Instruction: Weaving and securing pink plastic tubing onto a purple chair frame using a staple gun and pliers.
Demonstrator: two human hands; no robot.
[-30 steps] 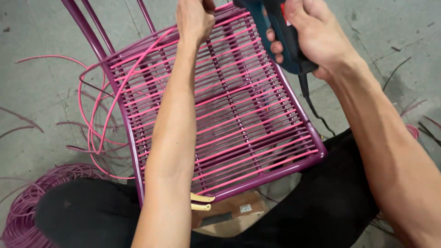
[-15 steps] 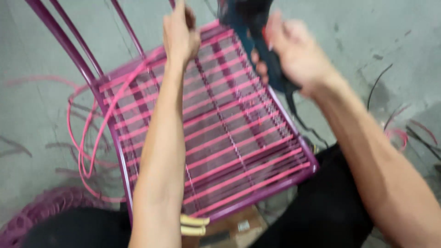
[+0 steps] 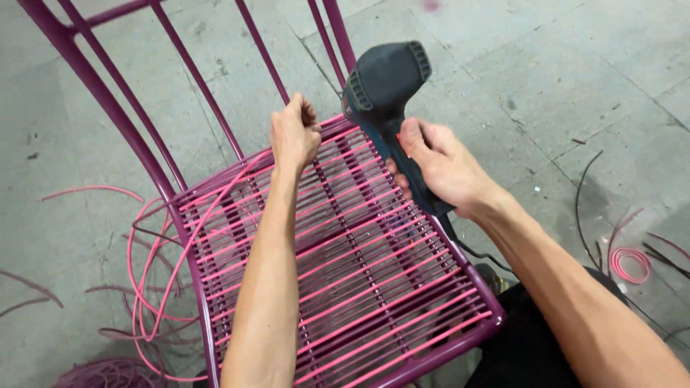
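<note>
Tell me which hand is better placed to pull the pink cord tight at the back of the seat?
The left hand. Its fingers are closed at the back edge of the woven seat, where the pink cord seems to run up. The right hand is busy gripping the dark heat gun.

One chair, one tool, two hands.
One purple chair frame (image 3: 115,115), one dark heat gun (image 3: 384,86), one small pink cord coil (image 3: 630,264).
</note>
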